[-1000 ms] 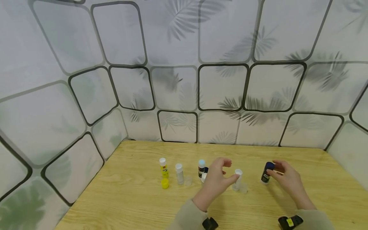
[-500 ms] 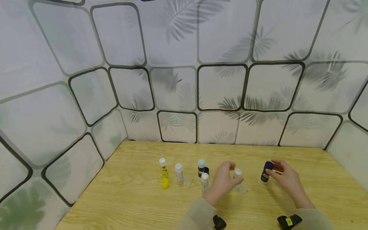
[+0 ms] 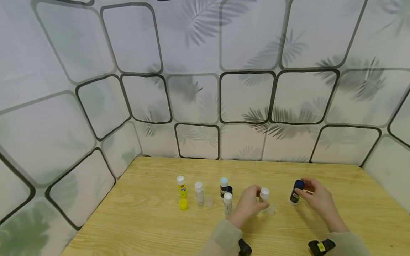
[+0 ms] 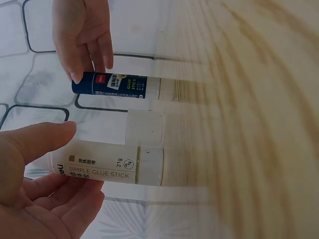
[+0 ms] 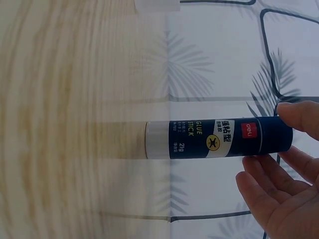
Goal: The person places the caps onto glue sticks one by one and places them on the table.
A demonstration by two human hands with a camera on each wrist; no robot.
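My right hand holds the dark blue cap end of a glue stick between thumb and fingers. This glue stick stands upright on the table at the right. My left hand is around a clear-bodied glue stick standing uncapped to its left. The fingers lie along one side of the tube. The thumb is on the other side, its tip seeming slightly apart from the tube. A clear cap stands beside this tube.
On the wooden table, further left, stand a white glue stick, a blue-topped one, a clear one and a yellow one. Nearby lie a yellow cap and a clear cap. A patterned curtain hangs behind.
My left hand has moved right, bringing its fingers and thumb around the clear glue stick, and the white glue stick has come into full view. My right hand has barely moved.
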